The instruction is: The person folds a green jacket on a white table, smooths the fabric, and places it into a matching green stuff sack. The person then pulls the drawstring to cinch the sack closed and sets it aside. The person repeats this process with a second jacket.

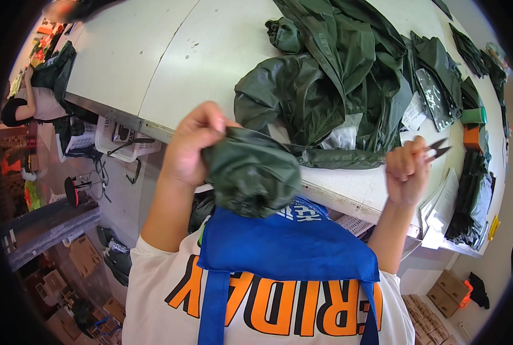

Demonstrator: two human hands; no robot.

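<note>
My left hand (pixel 198 141) is closed on the edge of a dark green raincoat sleeve (pixel 251 167), held up over the table's front edge. Its gathered round end faces my blue apron. Behind it, the rest of a dark green raincoat (pixel 337 75) lies heaped on the white table, with another gathered cuff (pixel 285 35) at its far left. Whether the held sleeve joins this heap is hidden. My right hand (pixel 407 169) is raised near the table's front edge, fingers curled round small dark thread snips (pixel 438 149). The blades point right, away from the sleeve.
Folded dark green garments (pixel 437 80), one in clear plastic, lie to the right on the white table (pixel 205 63). Papers (pixel 440 201) and black bags (pixel 469 201) sit at its right end. A white basket (pixel 121 141) is under the left edge. Another person (pixel 35 98) works at far left.
</note>
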